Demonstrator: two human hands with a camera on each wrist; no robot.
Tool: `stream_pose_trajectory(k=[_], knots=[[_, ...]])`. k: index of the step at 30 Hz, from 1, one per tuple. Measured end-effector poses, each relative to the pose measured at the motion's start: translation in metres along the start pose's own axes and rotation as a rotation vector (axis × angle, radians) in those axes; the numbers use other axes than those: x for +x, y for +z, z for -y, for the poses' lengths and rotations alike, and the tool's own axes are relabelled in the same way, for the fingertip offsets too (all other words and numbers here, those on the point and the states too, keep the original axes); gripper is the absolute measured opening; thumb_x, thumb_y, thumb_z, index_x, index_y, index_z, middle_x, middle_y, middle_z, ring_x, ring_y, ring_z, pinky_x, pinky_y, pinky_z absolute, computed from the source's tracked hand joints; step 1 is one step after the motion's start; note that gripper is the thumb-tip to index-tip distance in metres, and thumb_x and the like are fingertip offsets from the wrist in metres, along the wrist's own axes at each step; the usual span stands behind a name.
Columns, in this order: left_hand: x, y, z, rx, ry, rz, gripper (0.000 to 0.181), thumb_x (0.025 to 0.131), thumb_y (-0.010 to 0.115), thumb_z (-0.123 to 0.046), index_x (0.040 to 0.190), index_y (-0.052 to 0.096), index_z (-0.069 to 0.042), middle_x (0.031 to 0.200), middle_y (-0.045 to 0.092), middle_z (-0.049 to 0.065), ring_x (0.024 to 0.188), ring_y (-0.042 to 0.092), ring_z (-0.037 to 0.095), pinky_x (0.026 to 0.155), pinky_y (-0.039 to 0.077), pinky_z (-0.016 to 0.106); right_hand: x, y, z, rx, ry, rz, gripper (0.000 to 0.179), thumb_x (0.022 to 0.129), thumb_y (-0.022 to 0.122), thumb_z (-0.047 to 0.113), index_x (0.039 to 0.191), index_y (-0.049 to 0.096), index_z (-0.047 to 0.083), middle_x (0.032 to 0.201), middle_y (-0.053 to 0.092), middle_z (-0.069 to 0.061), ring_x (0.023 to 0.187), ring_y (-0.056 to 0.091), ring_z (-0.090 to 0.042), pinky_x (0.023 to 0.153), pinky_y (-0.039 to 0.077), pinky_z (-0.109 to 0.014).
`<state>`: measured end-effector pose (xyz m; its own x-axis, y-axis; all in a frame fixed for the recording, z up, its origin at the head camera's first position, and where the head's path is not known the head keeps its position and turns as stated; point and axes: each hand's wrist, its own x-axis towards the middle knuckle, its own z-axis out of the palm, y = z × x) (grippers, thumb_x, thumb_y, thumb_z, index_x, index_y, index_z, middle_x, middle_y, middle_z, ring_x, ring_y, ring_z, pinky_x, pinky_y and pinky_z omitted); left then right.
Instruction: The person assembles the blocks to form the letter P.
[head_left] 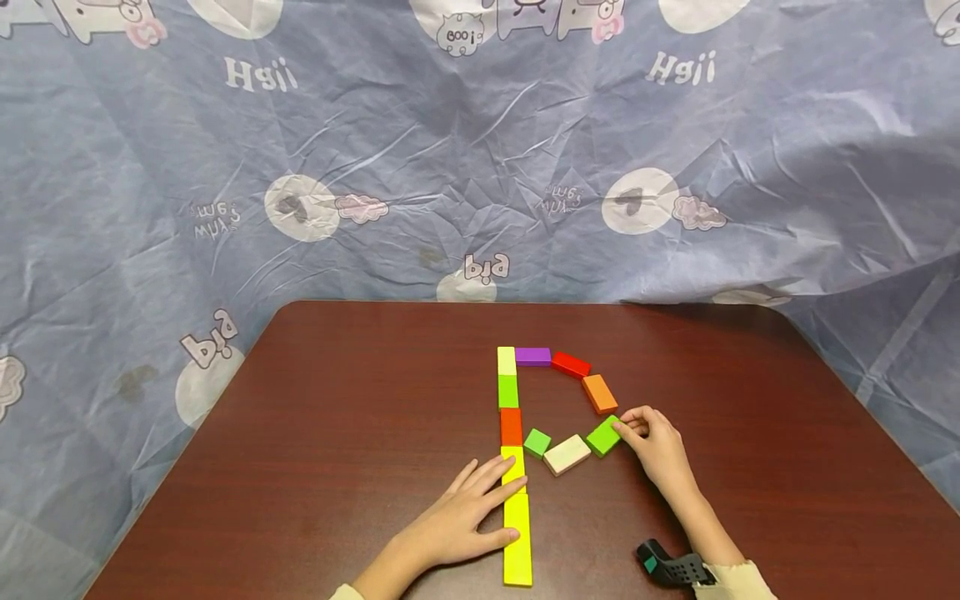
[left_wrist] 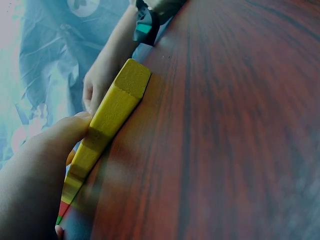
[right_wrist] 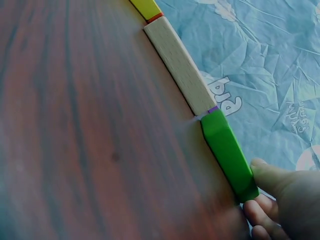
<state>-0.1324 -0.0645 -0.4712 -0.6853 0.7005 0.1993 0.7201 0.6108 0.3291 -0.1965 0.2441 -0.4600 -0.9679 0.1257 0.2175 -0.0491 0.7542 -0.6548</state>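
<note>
My left hand (head_left: 456, 521) lies with spread fingers over two yellow blocks, its fingertips on the upper yellow block (head_left: 516, 469) and its thumb on the longer yellow block (head_left: 517, 563). At the right, my right hand (head_left: 662, 457) pinches the outer end of a green block (head_left: 602, 437) between thumb and fingers. The right wrist view shows that green block (right_wrist: 227, 155) flat on the table, its other end close to a cream block (right_wrist: 179, 65). A small green cube (head_left: 537, 442) sits between the cream block and the straight column.
Above the yellow blocks stand a red-orange block (head_left: 511, 427), a green one (head_left: 507, 392) and a pale yellow one (head_left: 506, 360). Purple (head_left: 533, 357), red (head_left: 571, 364) and orange (head_left: 599, 393) blocks curve rightward. A patterned cloth (head_left: 420, 167) hangs behind the brown table (head_left: 360, 400).
</note>
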Motion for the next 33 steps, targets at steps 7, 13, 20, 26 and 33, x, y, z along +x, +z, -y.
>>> stream_pose_trajectory(k=[7, 13, 20, 26, 33], knots=[[0.0, 0.0, -0.001, -0.014, -0.009, 0.009, 0.058, 0.091, 0.033, -0.057, 0.142, 0.03, -0.028, 0.151, 0.023, -0.002, 0.14, 0.02, 0.017, 0.11, 0.022, 0.05, -0.002, -0.006, -0.001, 0.031, -0.055, 0.108, 0.026, 0.088, 0.059, 0.027, 0.104, 0.059, 0.007, 0.101, 0.055, -0.009, 0.09, 0.057, -0.018, 0.072, 0.046, -0.021], [0.0, 0.001, 0.0, -0.006, -0.002, 0.004, 0.059, 0.091, 0.032, -0.057, 0.142, 0.03, -0.027, 0.151, 0.023, -0.002, 0.14, 0.02, 0.017, 0.11, 0.022, 0.05, -0.006, -0.011, -0.004, 0.058, -0.104, 0.205, 0.032, 0.086, 0.062, 0.024, 0.112, 0.055, 0.007, 0.11, 0.05, -0.011, 0.099, 0.052, -0.023, 0.08, 0.044, -0.025], [0.0, 0.0, 0.0, 0.002, 0.001, -0.003, 0.059, 0.091, 0.032, -0.057, 0.142, 0.03, -0.027, 0.151, 0.024, -0.001, 0.14, 0.02, 0.017, 0.11, 0.022, 0.05, -0.005, -0.009, -0.005, 0.051, -0.116, 0.164, 0.027, 0.087, 0.06, 0.022, 0.111, 0.058, 0.008, 0.113, 0.05, -0.011, 0.099, 0.053, -0.024, 0.079, 0.044, -0.025], [0.0, 0.0, 0.0, -0.002, -0.001, 0.001, 0.058, 0.091, 0.033, -0.057, 0.142, 0.03, -0.028, 0.151, 0.024, -0.002, 0.14, 0.02, 0.017, 0.11, 0.022, 0.05, -0.005, -0.007, -0.006, 0.057, -0.112, 0.147, 0.026, 0.089, 0.058, 0.022, 0.111, 0.059, 0.009, 0.114, 0.051, -0.01, 0.099, 0.053, -0.024, 0.077, 0.044, -0.024], [0.0, 0.0, 0.0, -0.008, -0.007, 0.006, 0.058, 0.091, 0.034, -0.056, 0.142, 0.03, -0.028, 0.151, 0.023, -0.002, 0.14, 0.02, 0.016, 0.11, 0.022, 0.049, -0.013, 0.0, 0.003, 0.03, -0.286, 0.022, 0.027, 0.084, 0.064, 0.016, 0.11, 0.059, 0.009, 0.114, 0.052, -0.01, 0.105, 0.05, -0.029, 0.086, 0.036, -0.049]])
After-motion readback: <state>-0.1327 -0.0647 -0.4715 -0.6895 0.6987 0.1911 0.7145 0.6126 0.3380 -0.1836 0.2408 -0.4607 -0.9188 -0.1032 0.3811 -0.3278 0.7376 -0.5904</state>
